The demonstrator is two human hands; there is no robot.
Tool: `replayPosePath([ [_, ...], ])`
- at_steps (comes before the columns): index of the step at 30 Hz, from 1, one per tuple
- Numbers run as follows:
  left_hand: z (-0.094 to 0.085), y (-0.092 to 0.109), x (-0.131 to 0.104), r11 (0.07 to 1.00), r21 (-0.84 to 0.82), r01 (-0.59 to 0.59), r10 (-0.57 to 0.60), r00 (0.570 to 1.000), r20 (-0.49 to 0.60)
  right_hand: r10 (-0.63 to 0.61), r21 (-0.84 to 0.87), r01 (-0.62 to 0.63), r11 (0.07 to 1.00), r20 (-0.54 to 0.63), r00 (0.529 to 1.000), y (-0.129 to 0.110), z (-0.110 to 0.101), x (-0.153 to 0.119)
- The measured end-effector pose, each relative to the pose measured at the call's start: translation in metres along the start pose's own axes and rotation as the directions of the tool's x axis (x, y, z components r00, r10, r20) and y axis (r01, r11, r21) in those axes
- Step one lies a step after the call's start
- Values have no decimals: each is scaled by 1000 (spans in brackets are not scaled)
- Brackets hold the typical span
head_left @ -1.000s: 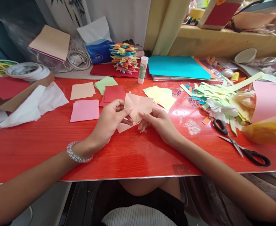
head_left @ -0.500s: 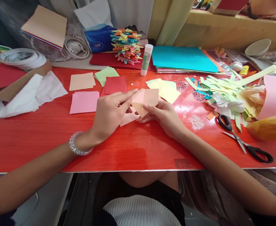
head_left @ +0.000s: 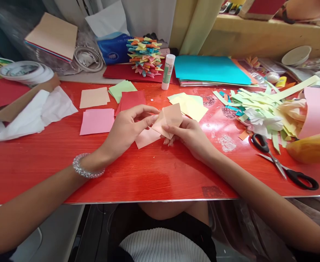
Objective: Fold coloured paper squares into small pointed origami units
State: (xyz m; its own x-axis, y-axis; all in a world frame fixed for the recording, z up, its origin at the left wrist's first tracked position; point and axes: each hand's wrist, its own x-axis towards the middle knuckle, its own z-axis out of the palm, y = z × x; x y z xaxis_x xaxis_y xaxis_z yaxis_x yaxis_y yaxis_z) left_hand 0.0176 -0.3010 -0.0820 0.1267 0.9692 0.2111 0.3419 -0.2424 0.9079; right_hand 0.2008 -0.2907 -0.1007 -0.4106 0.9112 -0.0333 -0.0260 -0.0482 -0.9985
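The peach paper (head_left: 173,113) has tilted; your 2 hands, left (head_left: 131,127) and right (head_left: 191,136), pinch its creased, folded sheet between thumbs and fingers, above the glossy red worktop (head_left: 149,174), inside its near edge.

Red table (head_left: 116,182) carries paper squares (head_left: 97,121), scissors (head_left: 276,165), glue stick (head_left: 168,72).

Left hand (head_left: 134,127) and right hand (head_left: 188,134) meet, thumbs and fingers pinching
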Motion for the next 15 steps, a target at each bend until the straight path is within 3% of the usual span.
replayPosePath([
  [6,2,-3,1,992,-34,125,-122,991,61,-12,-42,14,999,40,999,1,-2,1],
  [15,2,-2,2,990,10,144,-144,988,55,0,-37,1,999,34,999,0,-2,1],
])
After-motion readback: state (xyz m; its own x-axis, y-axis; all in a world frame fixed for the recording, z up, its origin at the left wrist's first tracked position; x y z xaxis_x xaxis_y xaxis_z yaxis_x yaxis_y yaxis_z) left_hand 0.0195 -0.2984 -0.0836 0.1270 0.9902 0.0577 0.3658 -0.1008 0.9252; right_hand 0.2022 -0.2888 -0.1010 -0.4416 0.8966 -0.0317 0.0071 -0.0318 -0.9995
